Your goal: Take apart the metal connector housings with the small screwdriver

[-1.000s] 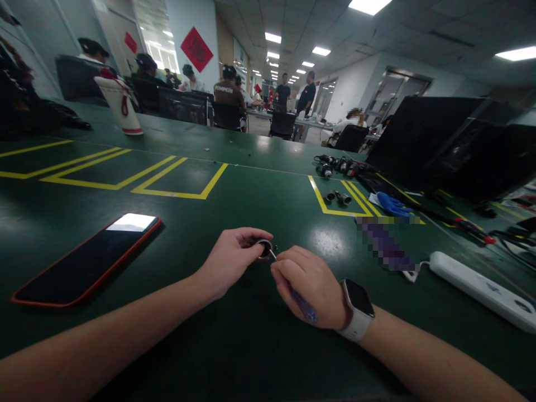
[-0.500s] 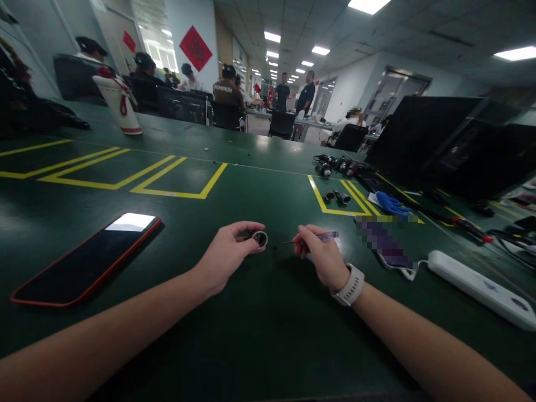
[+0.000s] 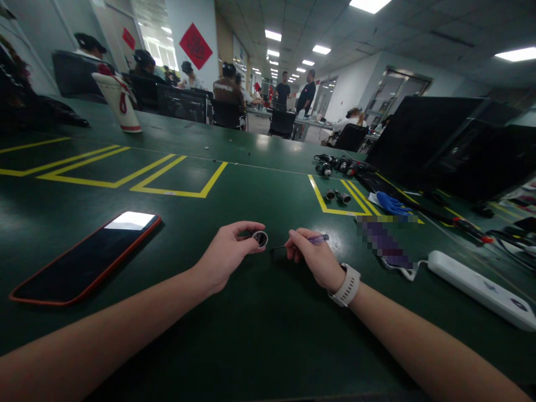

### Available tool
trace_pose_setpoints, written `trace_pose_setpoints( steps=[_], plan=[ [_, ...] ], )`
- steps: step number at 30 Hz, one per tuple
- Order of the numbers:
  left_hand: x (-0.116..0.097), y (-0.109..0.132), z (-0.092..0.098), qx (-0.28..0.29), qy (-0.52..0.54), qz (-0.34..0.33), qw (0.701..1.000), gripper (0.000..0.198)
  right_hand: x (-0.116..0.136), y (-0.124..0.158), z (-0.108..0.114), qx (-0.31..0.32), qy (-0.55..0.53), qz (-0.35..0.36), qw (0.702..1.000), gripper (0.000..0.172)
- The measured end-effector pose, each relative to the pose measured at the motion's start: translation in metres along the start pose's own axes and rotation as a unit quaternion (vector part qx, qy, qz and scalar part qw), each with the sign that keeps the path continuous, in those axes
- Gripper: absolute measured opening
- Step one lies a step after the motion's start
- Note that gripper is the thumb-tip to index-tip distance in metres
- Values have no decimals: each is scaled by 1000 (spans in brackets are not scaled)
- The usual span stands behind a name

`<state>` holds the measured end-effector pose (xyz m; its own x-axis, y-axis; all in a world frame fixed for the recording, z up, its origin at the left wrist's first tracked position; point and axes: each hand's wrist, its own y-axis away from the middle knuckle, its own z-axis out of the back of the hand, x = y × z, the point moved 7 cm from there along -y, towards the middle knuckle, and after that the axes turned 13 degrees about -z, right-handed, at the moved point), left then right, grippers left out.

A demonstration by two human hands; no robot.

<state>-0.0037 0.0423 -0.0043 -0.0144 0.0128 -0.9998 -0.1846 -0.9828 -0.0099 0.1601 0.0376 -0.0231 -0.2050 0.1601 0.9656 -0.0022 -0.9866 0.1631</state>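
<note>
Between the thumb and fingers of my left hand (image 3: 230, 251) is a small round metal part (image 3: 261, 239), its ringed open end turned to the right. What sits inside the ring is too small to make out. My right hand (image 3: 314, 254) is closed round a screwdriver (image 3: 319, 239) with a purple see-through handle. Its thin shaft points left at the round part, with a short gap between the tip and the ring. A pale watch is on my right wrist.
A phone in an orange case (image 3: 87, 259) lies at left. To the right are a white power strip (image 3: 481, 290), a blue glove (image 3: 391, 202) and two metal parts (image 3: 338, 196) inside yellow tape. A white cup (image 3: 119, 103) stands far left. People sit and stand beyond the table.
My right hand has shifted a little to the left with the screwdriver, bringing its tip nearer the round metal part. My left hand stays in place.
</note>
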Motion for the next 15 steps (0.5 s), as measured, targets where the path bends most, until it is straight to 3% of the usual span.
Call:
trace_pose_setpoints(
  steps=[9,15],
  plan=[
    [21,-2,-8,59,-23,-24,998,33,7,8,-7,29,38,-5,999,32],
    [23,-2,-11,80,-55,-52,994,33,7,10,-11,45,47,-9,998,31]
  ],
)
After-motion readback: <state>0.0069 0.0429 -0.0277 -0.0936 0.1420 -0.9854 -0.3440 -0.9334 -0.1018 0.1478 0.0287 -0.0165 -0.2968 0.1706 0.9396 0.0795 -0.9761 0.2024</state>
